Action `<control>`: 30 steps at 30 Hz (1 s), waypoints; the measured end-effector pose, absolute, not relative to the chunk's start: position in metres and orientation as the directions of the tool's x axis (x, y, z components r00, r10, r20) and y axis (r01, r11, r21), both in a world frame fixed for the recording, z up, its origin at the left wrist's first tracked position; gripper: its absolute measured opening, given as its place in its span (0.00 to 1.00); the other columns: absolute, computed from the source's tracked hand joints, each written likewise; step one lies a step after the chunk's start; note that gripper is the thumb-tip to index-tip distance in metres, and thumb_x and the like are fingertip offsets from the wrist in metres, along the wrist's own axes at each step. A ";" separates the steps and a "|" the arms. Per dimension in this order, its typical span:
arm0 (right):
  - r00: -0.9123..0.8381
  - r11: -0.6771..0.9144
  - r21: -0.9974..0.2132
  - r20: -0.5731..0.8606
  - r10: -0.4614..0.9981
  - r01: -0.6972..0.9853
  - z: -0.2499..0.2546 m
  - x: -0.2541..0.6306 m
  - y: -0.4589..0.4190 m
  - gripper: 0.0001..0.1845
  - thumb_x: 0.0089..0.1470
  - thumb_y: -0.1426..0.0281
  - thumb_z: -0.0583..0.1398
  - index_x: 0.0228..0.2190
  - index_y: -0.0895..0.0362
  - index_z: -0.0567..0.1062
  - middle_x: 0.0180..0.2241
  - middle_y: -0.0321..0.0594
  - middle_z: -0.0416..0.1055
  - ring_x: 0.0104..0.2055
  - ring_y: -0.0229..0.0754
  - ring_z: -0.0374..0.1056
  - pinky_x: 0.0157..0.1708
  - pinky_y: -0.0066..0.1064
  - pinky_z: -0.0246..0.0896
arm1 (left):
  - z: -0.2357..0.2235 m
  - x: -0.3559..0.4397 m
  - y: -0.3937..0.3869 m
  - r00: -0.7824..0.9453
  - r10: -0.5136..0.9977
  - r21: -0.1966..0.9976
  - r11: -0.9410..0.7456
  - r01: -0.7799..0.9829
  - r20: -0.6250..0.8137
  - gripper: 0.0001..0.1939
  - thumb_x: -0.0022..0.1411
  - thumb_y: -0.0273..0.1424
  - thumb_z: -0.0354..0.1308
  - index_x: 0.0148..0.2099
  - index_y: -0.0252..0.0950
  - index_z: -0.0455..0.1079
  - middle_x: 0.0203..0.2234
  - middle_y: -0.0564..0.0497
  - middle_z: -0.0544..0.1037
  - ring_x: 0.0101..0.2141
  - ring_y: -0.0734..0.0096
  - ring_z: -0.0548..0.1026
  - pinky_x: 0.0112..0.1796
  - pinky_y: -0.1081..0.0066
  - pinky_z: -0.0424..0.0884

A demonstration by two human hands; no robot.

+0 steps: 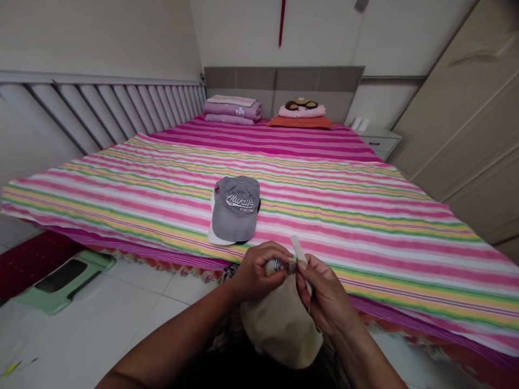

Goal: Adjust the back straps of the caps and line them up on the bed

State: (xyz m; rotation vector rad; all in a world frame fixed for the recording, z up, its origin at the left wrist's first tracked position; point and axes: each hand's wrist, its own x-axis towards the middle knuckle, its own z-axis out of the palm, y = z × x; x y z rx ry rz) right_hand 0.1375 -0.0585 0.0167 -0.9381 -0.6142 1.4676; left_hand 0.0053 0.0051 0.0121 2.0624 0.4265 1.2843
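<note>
At the foot of a striped bed [365,216], a person works the back strap [299,250] of a beige cap [279,324] held low in front of the body; judging by the loose strap end sticking up, the fastening is only partly done, while a grey cap [235,208] already lies flat on the cover near the bed's edge. The left hand [257,273] is curled closed around the cap's buckle [278,264]. The right hand [324,294] pinches the strap between thumb and fingertips, fingers drawn narrow.
</note>
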 end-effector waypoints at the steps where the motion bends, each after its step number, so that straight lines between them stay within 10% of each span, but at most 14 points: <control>1: 0.051 -0.136 -0.819 -0.197 0.979 -0.558 0.017 0.137 -0.059 0.11 0.44 0.66 0.63 0.21 0.58 0.68 0.10 0.26 0.59 0.10 0.25 0.48 0.11 0.16 0.42 | 0.013 0.004 0.005 0.483 0.590 0.699 -0.712 -0.066 0.646 0.08 0.47 0.26 0.60 0.34 0.33 0.70 0.31 0.44 0.76 0.34 0.67 0.74 0.35 0.69 0.69; 10: 0.045 -0.130 -0.826 -0.184 0.982 -0.548 0.020 0.135 -0.059 0.11 0.44 0.65 0.63 0.22 0.59 0.69 0.12 0.28 0.60 0.11 0.25 0.48 0.11 0.17 0.41 | 0.011 0.002 0.002 0.462 0.776 0.895 -0.432 -0.105 0.429 0.13 0.43 0.27 0.65 0.35 0.34 0.72 0.30 0.47 0.76 0.33 0.67 0.73 0.37 0.69 0.66; 18: 0.034 -0.150 -0.827 -0.200 0.979 -0.541 0.023 0.144 -0.062 0.14 0.41 0.63 0.63 0.16 0.58 0.66 0.09 0.29 0.59 0.10 0.28 0.48 0.12 0.20 0.39 | 0.005 0.007 0.005 0.610 0.789 0.729 0.462 -0.505 -0.077 0.18 0.37 0.32 0.68 0.31 0.31 0.67 0.23 0.50 0.76 0.26 0.73 0.74 0.30 0.74 0.68; 30: -0.070 -0.221 -0.830 -0.216 0.974 -0.512 0.020 0.140 -0.060 0.13 0.41 0.66 0.62 0.15 0.57 0.64 0.09 0.29 0.59 0.12 0.29 0.48 0.14 0.24 0.37 | 0.000 0.007 0.004 0.595 0.799 0.669 0.488 -0.561 -0.085 0.19 0.35 0.33 0.69 0.29 0.32 0.65 0.24 0.52 0.75 0.23 0.74 0.73 0.26 0.75 0.68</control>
